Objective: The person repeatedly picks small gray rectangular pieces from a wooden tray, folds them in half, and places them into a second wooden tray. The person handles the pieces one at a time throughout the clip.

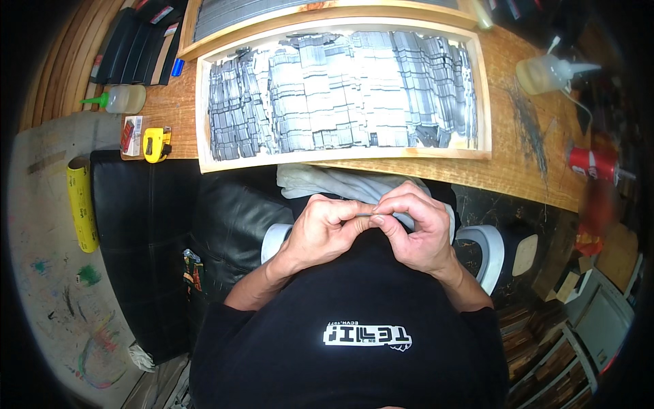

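Both hands meet in front of my chest, just off the table's near edge. Between the fingertips is a thin, dark, narrow strip [364,215], mostly covered by the fingers. My left hand [323,230] pinches it between thumb and forefinger from one side. From the other side, my right hand [421,228] is closed on it the same way. Beyond them a shallow pale wooden frame [347,158] lies on the table. Its inside is covered with grey and black thin strips [313,102] in uneven columns, some shining brightly in the light.
Behind lies a second wooden-edged panel [327,17]. A green-tipped bottle [126,99], a small box [131,135] and a yellow hand tool [157,144] sit left. Right are a squeeze bottle [541,75] and a red can [593,165]. A black padded seat [150,232] stands near left.
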A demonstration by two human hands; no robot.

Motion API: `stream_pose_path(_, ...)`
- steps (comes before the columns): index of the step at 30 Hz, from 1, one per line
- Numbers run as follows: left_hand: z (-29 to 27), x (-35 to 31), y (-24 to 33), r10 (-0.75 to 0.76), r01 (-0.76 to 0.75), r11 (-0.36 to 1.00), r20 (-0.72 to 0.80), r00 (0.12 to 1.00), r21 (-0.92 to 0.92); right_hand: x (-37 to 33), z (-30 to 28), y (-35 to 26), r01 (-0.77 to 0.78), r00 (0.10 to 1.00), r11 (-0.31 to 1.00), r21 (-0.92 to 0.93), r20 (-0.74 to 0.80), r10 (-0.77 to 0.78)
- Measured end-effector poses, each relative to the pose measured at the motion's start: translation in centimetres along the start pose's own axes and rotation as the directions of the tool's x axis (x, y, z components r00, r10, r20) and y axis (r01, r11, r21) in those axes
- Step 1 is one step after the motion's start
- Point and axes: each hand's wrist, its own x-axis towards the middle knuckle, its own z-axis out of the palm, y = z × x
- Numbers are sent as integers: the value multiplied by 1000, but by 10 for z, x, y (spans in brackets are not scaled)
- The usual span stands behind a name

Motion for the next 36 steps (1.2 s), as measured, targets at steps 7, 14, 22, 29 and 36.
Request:
stream_pose_path(7, 3, -1, -3, -12, 9, 998, -40, 999, -70, 8, -25, -16, -34, 997, 996, -86, -68, 28)
stream_pose_path(14, 1, 4, -1, -34, 35, 997, 22, 999, -68, 16, -139, -71, -276, 821, 734, -620, -549, -155)
stream_pose_path(22, 0, 4, 10, -57, 59, 995, 31, 998, -82, 19, -33, -33, -3, 999, 984, -177, 37, 10)
stream_pose_path(29, -4, 6, 14, -18, 18, 1000, 29, 999, -10, 11, -8, -16, 65, 997, 995, -70, 34, -63)
stream_pose_path(36, -2, 2, 7, -5, 5, 1000, 44, 999, 2, 11, -8, -14, 32, 997, 999, -22, 70, -30)
